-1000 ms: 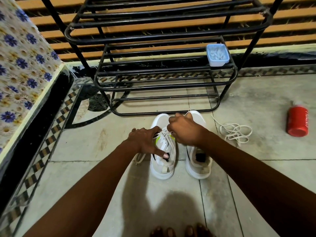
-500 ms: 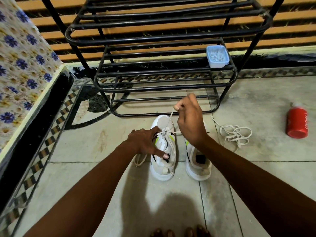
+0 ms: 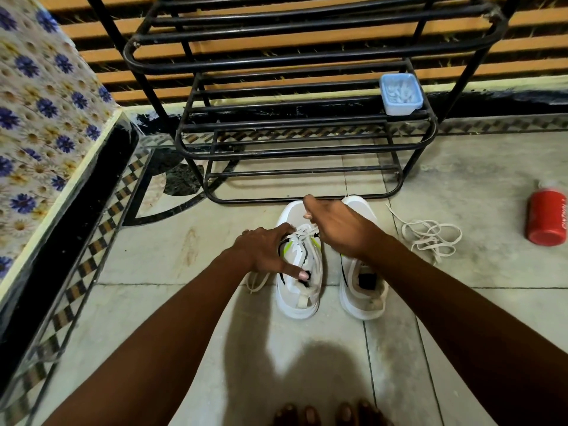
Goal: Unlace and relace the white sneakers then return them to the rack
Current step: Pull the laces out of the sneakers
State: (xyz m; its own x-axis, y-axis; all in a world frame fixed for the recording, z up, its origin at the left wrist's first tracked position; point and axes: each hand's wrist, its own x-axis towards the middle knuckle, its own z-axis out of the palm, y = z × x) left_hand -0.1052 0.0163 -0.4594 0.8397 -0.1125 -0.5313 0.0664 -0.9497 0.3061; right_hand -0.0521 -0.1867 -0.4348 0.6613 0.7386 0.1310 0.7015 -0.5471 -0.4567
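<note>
Left hand point(image 3: 264, 250) is gripping the left sneaker point(image 3: 299, 272), fingers curled around it; right hand point(image 3: 335, 226) is pinching its lace point(image 3: 302, 233) above the toe.

My right hand point(image 3: 338, 229) covers most of the right sneaker's point(image 3: 365, 290) front, so can't see its eyelets. Whatever's in the blue tub point(image 3: 401, 95) is too small to make out. The rack's point(image 3: 276, 56) top gets cut off, same with the red bottle point(image 3: 547, 216).

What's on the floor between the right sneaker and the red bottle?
Head view: a loose white lace heaped on the tiles between right sneaker and red bottle.
</note>
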